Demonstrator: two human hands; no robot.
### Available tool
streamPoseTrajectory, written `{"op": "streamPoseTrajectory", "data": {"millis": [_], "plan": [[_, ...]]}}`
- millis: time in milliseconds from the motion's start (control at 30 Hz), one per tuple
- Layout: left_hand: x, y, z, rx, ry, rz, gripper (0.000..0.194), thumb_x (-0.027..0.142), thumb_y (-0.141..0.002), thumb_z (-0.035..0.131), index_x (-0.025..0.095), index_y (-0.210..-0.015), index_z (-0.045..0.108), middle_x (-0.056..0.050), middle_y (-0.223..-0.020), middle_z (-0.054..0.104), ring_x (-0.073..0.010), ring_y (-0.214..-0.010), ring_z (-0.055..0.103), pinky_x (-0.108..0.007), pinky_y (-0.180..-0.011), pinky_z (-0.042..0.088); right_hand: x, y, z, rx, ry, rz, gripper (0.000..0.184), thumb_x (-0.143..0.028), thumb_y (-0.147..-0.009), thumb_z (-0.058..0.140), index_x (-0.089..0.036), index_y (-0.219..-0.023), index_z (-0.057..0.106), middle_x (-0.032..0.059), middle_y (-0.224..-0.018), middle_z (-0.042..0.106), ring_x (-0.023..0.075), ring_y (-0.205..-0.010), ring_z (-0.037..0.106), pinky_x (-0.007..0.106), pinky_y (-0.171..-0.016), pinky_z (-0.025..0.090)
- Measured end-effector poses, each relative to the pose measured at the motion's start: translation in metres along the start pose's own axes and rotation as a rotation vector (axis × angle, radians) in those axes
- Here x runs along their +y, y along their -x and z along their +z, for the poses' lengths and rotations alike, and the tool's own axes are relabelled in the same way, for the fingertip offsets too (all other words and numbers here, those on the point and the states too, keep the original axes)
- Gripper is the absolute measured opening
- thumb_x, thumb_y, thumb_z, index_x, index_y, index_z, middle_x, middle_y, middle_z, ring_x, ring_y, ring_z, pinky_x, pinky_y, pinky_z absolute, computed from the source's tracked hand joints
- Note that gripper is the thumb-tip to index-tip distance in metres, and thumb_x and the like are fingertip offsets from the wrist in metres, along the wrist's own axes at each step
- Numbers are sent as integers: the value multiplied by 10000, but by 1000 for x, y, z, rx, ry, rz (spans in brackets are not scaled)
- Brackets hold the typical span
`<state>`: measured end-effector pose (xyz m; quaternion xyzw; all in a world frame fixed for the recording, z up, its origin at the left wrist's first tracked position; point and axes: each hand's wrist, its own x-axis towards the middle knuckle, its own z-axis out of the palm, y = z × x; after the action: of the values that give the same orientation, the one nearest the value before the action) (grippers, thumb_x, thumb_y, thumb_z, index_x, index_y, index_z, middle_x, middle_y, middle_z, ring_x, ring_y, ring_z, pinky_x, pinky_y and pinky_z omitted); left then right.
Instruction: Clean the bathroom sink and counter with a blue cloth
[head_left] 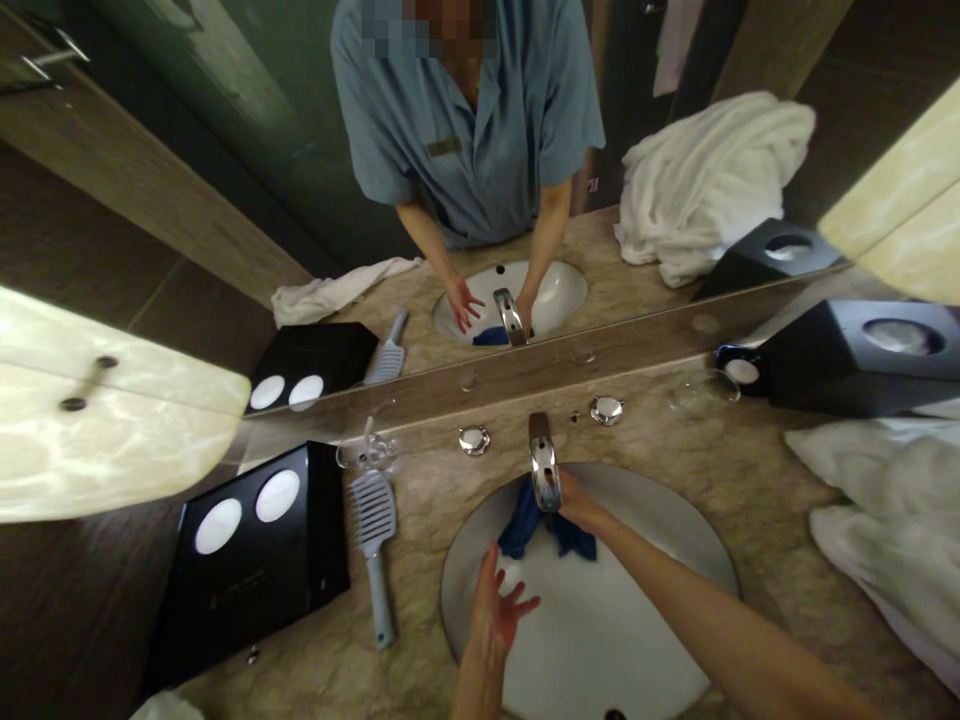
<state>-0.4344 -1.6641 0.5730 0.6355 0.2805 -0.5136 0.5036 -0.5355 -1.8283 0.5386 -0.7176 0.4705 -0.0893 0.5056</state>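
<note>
My right hand (576, 503) reaches into the white oval sink (592, 640), close behind the chrome faucet (544, 465). It grips a dark blue cloth (523, 522), which spreads to both sides under the spout; the faucet and the cloth hide part of the fingers. Over the left part of the basin, my left hand (504, 607) is held with its fingers spread and nothing in it, a little nearer to me than the cloth. Both hands also show in the mirror.
Left of the sink lie a light blue hairbrush (373, 550) and a black box (247, 570) with white discs. Two chrome tap knobs (474, 440) flank the faucet. On the right are a dark tissue box (870, 355), a glass (705, 388) and white towels (885, 520).
</note>
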Motion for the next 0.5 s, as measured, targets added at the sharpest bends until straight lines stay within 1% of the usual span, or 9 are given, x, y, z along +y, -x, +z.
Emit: {"op": "streamPoseTrajectory", "data": {"millis": [33, 67, 100, 167, 233, 300, 333, 400, 500], "plan": [[-5, -10, 2, -36, -6, -33, 782, 644, -911, 556, 354, -1592, 304, -160, -1687, 187, -595, -1472, 289, -790, -968, 479, -8, 9, 0, -8, -39, 24, 343, -128, -823, 507, -130, -1123, 674, 93, -979, 750, 199, -882, 700, 268, -795, 549], [-9, -20, 6, -119, -6, -72, 806, 710, -907, 493, 313, -1589, 324, -183, -1665, 236, -605, -1465, 292, -788, -959, 483, -17, 22, 2, -23, -90, 48, 421, -120, -817, 476, -130, -1201, 646, 93, -1001, 747, 195, -891, 700, 270, -806, 553], [-13, -30, 11, -203, -9, -96, 803, 734, -916, 434, 231, -1542, 416, -225, -1599, 344, -599, -1444, 338, -773, -947, 499, -27, 38, 5, -44, -164, 74, 509, -116, -800, 463, -141, -1287, 609, 90, -1040, 741, 193, -913, 701, 275, -826, 556], [-19, -44, 20, -302, -16, -62, 685, 670, -952, 402, 111, -1262, 648, -265, -1373, 553, -532, -1397, 455, -701, -960, 536, -44, 73, 15, -112, -353, 94, 641, -137, -763, 488, -203, -1397, 562, 72, -1160, 712, 193, -1017, 688, 288, -896, 550], [-24, -51, 24, -281, 0, 61, 466, 523, -967, 435, 143, -932, 703, -233, -1201, 635, -425, -1367, 529, -590, -979, 569, -55, 104, 29, -211, -490, 42, 617, -209, -765, 564, -272, -1377, 611, 45, -1209, 669, 200, -1095, 653, 297, -951, 528], [-31, -52, 26, -199, 26, 186, 337, 413, -950, 447, 208, -775, 648, -156, -1129, 661, -346, -1375, 536, -512, -967, 587, -54, 119, 43, -208, -417, -87, 496, -312, -779, 643, -275, -1270, 698, 54, -1141, 646, 214, -1068, 632, 309, -941, 519], [-34, -51, 27, -177, 27, 225, 299, 372, -935, 459, 220, -735, 622, -121, -1091, 667, -317, -1385, 533, -480, -967, 590, -49, 118, 49, -150, -315, -170, 420, -365, -796, 658, -254, -1194, 735, 70, -1088, 643, 225, -1033, 630, 325, -927, 518], [-41, -48, 37, -178, 39, 257, 206, 277, -889, 516, 220, -720, 618, -81, -1000, 672, -264, -1395, 530, -403, -999, 578, -31, 98, 55, 40, -59, -289, 305, -412, -845, 626, -201, -1013, 768, 103, -986, 657, 245, -961, 639, 359, -900, 516], [-45, -45, 61, -267, 70, 190, 144, 265, -876, 602, 175, -803, 687, -126, -970, 707, -256, -1303, 611, -333, -1008, 568, 1, 44, 45, 215, 181, -296, 307, -378, -920, 532, -166, -822, 732, 124, -869, 690, 243, -848, 657, 362, -855, 519]]}}
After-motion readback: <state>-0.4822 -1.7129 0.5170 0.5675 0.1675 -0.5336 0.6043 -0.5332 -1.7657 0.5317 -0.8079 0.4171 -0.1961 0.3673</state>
